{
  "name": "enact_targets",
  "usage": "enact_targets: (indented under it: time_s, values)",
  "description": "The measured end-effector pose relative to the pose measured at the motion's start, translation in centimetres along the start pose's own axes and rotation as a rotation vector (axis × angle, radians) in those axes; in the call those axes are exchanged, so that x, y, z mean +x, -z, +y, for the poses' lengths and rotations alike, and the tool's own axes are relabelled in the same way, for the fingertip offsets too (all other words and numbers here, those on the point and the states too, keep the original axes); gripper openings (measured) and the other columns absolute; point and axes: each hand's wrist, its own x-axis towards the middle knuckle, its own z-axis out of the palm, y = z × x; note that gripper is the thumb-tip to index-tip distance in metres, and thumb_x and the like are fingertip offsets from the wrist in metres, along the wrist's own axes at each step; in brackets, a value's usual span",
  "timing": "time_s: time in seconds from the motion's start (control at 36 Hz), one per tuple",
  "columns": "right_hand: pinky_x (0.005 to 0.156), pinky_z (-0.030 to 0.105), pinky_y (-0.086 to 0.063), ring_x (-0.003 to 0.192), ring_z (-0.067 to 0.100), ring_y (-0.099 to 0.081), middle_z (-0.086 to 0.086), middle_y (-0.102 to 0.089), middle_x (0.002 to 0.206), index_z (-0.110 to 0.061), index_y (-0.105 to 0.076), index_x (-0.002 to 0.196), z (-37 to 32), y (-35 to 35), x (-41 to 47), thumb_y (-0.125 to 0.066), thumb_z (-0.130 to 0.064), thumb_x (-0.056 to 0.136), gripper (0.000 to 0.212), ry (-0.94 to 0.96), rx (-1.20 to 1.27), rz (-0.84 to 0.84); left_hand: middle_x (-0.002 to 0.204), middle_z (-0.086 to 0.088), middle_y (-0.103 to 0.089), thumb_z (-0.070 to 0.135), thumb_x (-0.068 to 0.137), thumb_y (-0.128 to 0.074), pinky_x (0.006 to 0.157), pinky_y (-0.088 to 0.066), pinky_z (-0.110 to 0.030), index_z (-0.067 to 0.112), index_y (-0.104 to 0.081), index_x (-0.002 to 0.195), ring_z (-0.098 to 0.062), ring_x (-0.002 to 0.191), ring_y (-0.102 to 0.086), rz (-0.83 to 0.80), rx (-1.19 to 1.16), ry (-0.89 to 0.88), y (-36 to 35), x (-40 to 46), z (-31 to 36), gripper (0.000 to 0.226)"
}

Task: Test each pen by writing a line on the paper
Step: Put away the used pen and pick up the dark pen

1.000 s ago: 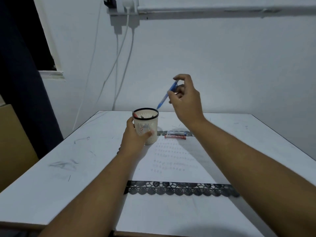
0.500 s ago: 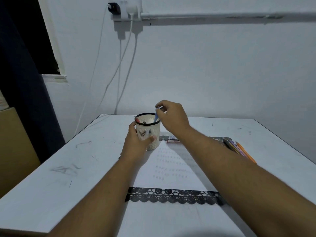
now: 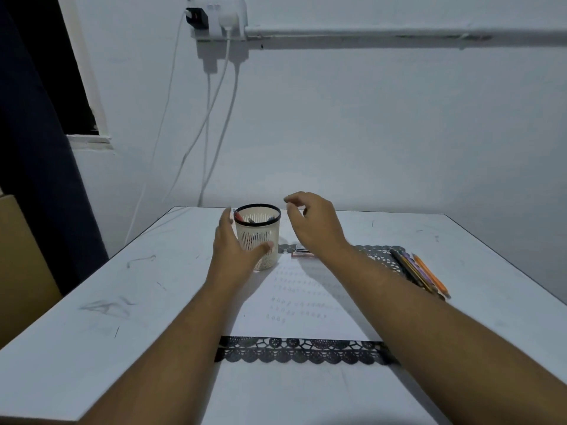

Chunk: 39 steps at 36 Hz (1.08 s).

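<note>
A cream mesh pen cup (image 3: pixel 260 237) with a black rim stands at the far middle of the table, with pen tops showing inside it. My left hand (image 3: pixel 234 248) curves around the cup's left side, fingers apart, thumb touching its front. My right hand (image 3: pixel 313 223) hovers just right of the cup with nothing in it, fingers loosely spread. A white paper (image 3: pixel 302 302) with several rows of faint written marks lies on a black lace mat (image 3: pixel 302 351) between my forearms. Several pens and pencils (image 3: pixel 422 271) lie in a row to the right of the paper.
A small red and white object (image 3: pixel 302 253) lies at the paper's far edge. The white table (image 3: pixel 92 317) carries scribble marks on its left half. Cables hang from a wall socket (image 3: pixel 214 18) behind the table. A dark curtain and a brown box stand at the left.
My right hand lowered the blue pen into the cup, let go of it and drew back to the right. My left hand loosened its hold on the cup.
</note>
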Motion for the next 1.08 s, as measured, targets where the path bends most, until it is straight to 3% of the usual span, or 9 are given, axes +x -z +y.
enact_targets:
  time_s: [0.06, 0.11, 0.19, 0.28, 0.39, 0.47, 0.61, 0.89, 1.08]
  values:
    - [0.082, 0.034, -0.054, 0.090, 0.008, -0.063, -0.009, -0.071, 0.095, -0.023, -0.074, 0.099, 0.5, 1.0, -0.8, -0.059, -0.022, 0.098, 0.015, -0.009, 0.000, 0.004, 0.157, 0.000, -0.033, 0.042, 0.074, -0.088, 0.116, -0.035, -0.048, 0.033, -0.020, 0.157, -0.025, 0.146, -0.031, 0.084, 0.062, -0.104, 0.3, -0.4, 0.9, 0.108]
    - [0.070, 0.035, -0.051, 0.071, 0.010, -0.058, -0.007, -0.064, 0.076, -0.025, -0.067, 0.084, 1.2, 1.9, -1.7, -0.061, -0.025, 0.096, 0.013, -0.072, -0.024, -0.057, 0.149, -0.002, -0.039, 0.034, 0.079, -0.086, 0.111, -0.038, -0.044, 0.025, -0.031, 0.152, -0.025, 0.137, -0.035, 0.182, 0.132, -0.290, 0.5, -0.9, 2.0, 0.092]
    - [0.064, 0.034, -0.047, 0.063, 0.014, -0.053, -0.007, -0.058, 0.067, -0.023, -0.057, 0.072, 2.8, 3.0, -3.2, -0.063, -0.033, 0.094, 0.025, -0.175, -0.171, -0.213, 0.123, -0.006, -0.052, 0.029, 0.083, -0.074, 0.095, -0.042, -0.040, 0.011, -0.051, 0.125, -0.024, 0.110, -0.046, 0.324, 0.234, -0.579, 0.3, -2.0, 3.8, 0.052]
    - [0.064, 0.034, -0.043, 0.063, 0.016, -0.050, -0.006, -0.054, 0.065, -0.019, -0.050, 0.066, 4.1, 4.2, -4.7, -0.061, -0.032, 0.093, 0.032, -0.202, -0.300, -0.304, 0.088, 0.005, -0.054, 0.031, 0.093, -0.058, 0.074, -0.040, -0.036, 0.013, -0.058, 0.092, -0.018, 0.081, -0.050, 0.215, 0.320, -0.698, -1.0, -3.0, 5.3, 0.019]
    - [0.062, 0.035, -0.043, 0.063, 0.021, -0.053, -0.003, -0.057, 0.065, -0.019, -0.049, 0.064, 4.7, 5.3, -6.3, -0.058, -0.033, 0.091, 0.032, -0.195, -0.430, -0.364, 0.063, 0.007, -0.046, 0.038, 0.102, -0.050, 0.053, -0.032, -0.033, 0.024, -0.047, 0.073, -0.016, 0.061, -0.047, -0.096, 0.584, -0.617, -3.3, -4.3, 5.5, 0.033]
    - [0.064, 0.038, -0.046, 0.068, 0.025, -0.058, -0.002, -0.056, 0.067, -0.020, -0.046, 0.063, 5.0, 5.3, -7.9, -0.056, -0.034, 0.092, 0.033, -0.182, -0.488, -0.414, 0.066, 0.006, -0.049, 0.047, 0.107, -0.038, 0.055, -0.029, -0.033, 0.026, -0.047, 0.073, -0.017, 0.066, -0.049, -0.241, 0.707, -0.612, -4.4, -5.0, 4.5, 0.042]
    - [0.056, 0.032, -0.028, 0.073, 0.021, -0.053, -0.004, -0.053, 0.071, -0.020, -0.046, 0.067, 5.2, 4.9, -8.8, -0.047, -0.038, 0.101, 0.038, -0.122, -0.656, -0.456, 0.065, 0.005, -0.049, 0.048, 0.107, -0.035, 0.058, -0.036, -0.034, 0.023, -0.043, 0.067, -0.019, 0.069, -0.050, -0.386, 0.810, -0.531, -4.8, -5.3, 3.6, 0.048]
    - [0.055, 0.031, -0.026, 0.069, 0.018, -0.050, -0.005, -0.052, 0.071, -0.021, -0.045, 0.069, 5.2, 4.7, -9.3, -0.045, -0.038, 0.102, 0.037, -0.116, -0.667, -0.460, 0.069, 0.004, -0.054, 0.040, 0.102, -0.045, 0.059, -0.041, -0.033, 0.022, -0.044, 0.068, -0.021, 0.070, -0.053, -0.465, 0.832, -0.425, -4.9, -5.6, 3.1, 0.038]
    - [0.059, 0.031, -0.039, 0.075, 0.021, -0.060, -0.003, -0.063, 0.077, -0.020, -0.057, 0.078, 5.1, 6.2, -8.8, -0.055, -0.034, 0.098, 0.024, -0.202, -0.521, -0.355, 0.070, 0.005, -0.055, 0.041, 0.102, -0.045, 0.058, -0.040, -0.031, 0.023, -0.048, 0.071, -0.018, 0.069, -0.053, -0.465, 0.825, -0.426, -4.8, -5.6, 3.2, 0.037]
